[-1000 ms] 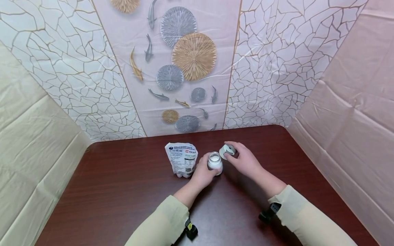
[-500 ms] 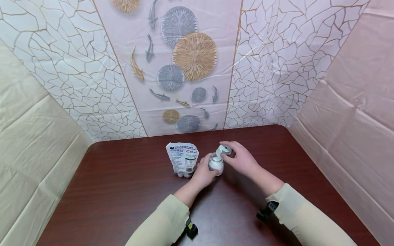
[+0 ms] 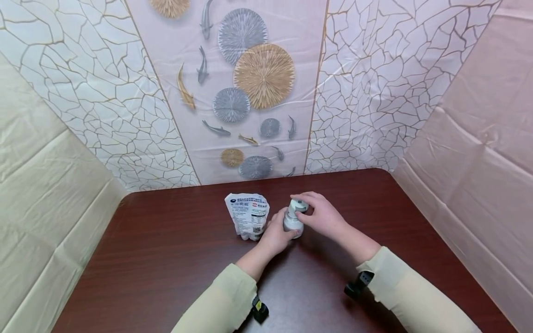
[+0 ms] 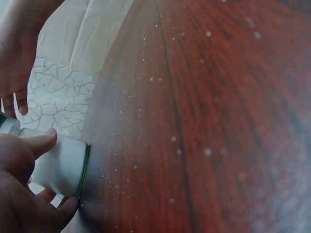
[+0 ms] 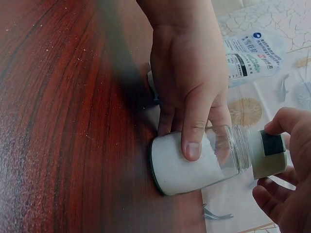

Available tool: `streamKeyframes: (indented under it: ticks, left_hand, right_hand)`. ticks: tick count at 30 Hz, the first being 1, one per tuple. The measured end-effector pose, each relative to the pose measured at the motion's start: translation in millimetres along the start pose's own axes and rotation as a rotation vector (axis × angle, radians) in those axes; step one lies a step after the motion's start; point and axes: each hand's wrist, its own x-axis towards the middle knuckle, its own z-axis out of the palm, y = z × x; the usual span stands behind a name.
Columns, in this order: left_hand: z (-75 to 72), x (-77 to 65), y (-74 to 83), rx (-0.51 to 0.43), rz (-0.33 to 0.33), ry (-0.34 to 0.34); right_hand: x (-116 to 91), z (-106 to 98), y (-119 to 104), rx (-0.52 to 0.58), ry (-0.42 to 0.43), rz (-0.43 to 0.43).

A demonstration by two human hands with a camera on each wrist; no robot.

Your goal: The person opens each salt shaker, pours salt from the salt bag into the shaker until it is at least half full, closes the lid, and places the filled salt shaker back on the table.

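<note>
A clear glass jar [image 5: 170, 172] stands upright on the table, mostly filled with white granules. My left hand [image 3: 275, 235] grips the jar round its body, thumb on the near side. Between the thumb and fingers of my right hand [image 3: 326, 215] is a pale green cap [image 5: 266, 165] with a dark green block on it. In the right wrist view the cap sits right at the jar's threaded neck, in line with it. Just left of the jar stands a white printed pouch [image 3: 249, 215], partly behind the left hand.
The dark red-brown wooden table [image 3: 166, 259] carries scattered white specks, plain in the left wrist view. Patterned cloth [image 3: 250, 152] hangs along its back edge, and pale cloth walls [image 3: 470, 185] rise at both sides.
My right hand has brought the cap leftward from beside the jar to over its mouth, turning it level from a tilt. The left hand keeps its grip; the pouch has not moved.
</note>
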Motion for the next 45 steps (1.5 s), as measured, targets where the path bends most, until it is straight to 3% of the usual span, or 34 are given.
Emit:
streamKeyframes:
  ticks: [14,31,45]
  left_hand:
    - [0.0,2.6,-3.8,0.022,0.023,-0.007]
    - [-1.5,3.4,-4.0,0.047,0.042,-0.013]
    - [-2.0,3.2,-3.0,0.068,0.012,-0.019]
  right_hand:
    - [3.3,3.1,-5.2,-0.008,-0.053,0.022]
    - [4.3,5.9,-1.3,-0.026,-0.089,-0.036]
    - [2.9,4.7,-1.4,-0.105,-0.136,-0.051]
